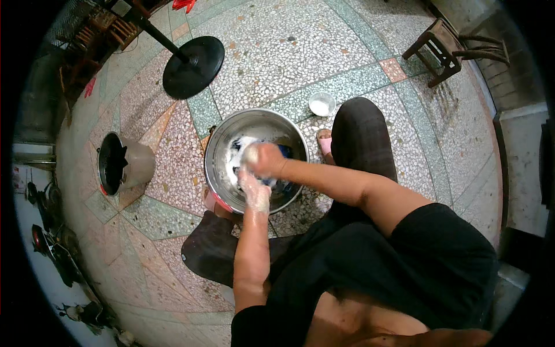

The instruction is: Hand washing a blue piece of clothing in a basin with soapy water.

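A round stainless steel basin [272, 112] stands on the floor between my knees. White suds [232, 162] and wet dark blue cloth [285, 151] lie inside it. Over the basin, my right hand [268, 160] is curled and blurred, with something whitish, lather or a pale item, at its knuckles. My left hand [256, 191] is just below it, wet and coated with foam up to the wrist. The two hands meet or nearly meet above the cloth. What sits between their fingers is hidden by blur and foam.
A metal bucket [138, 160] with dark contents stands at the left. Beyond the basin are a black round stand base [195, 67] and a small tub [322, 104] holding white material. A wooden stool [438, 47] stands far right. Bicycle-like vehicles [52, 247] line the left edge.
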A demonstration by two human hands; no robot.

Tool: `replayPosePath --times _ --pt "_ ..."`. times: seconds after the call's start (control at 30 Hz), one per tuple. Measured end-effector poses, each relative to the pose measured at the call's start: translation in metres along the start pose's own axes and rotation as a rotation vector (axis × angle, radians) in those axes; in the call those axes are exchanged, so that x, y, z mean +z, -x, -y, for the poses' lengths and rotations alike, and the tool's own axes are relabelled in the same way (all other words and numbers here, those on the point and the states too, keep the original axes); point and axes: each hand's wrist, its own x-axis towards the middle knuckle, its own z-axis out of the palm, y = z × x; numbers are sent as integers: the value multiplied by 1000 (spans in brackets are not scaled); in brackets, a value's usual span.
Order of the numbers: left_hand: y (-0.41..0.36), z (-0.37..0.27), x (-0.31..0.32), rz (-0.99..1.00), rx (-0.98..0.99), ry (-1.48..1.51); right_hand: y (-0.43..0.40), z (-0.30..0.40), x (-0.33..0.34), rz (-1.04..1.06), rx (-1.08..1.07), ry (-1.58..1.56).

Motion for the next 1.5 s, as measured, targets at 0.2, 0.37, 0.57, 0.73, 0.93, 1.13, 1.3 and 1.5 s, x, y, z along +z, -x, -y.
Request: replayPosePath --times 0.2,0.37,0.57,0.73,0.93,1.13,1.3,1.5 --pt "-36 -24 -41 308 131 340 -42 9 -16 43 514 -801" --pt "-74 6 -93 487 327 -233 -58 47 -35 175 753 -1271" --pt "-38 -9 -57 248 289 -140 -50 18 -24 672 102 -1765" --pt "-68 -26 -47 276 178 331 -27 -65 -5 702 206 -200" --pt "-85 -46 -110 201 220 338 -30 29 -25 602 -80 -278" --pt "-82 14 -34 372 77 159 -40 -37 -40 77 312 -1070" --pt "-24 -1 -67 460 367 278 45 94 12 215 -349 -204" --pt "-45 27 -56 434 53 289 6 31 4 124 48 27"
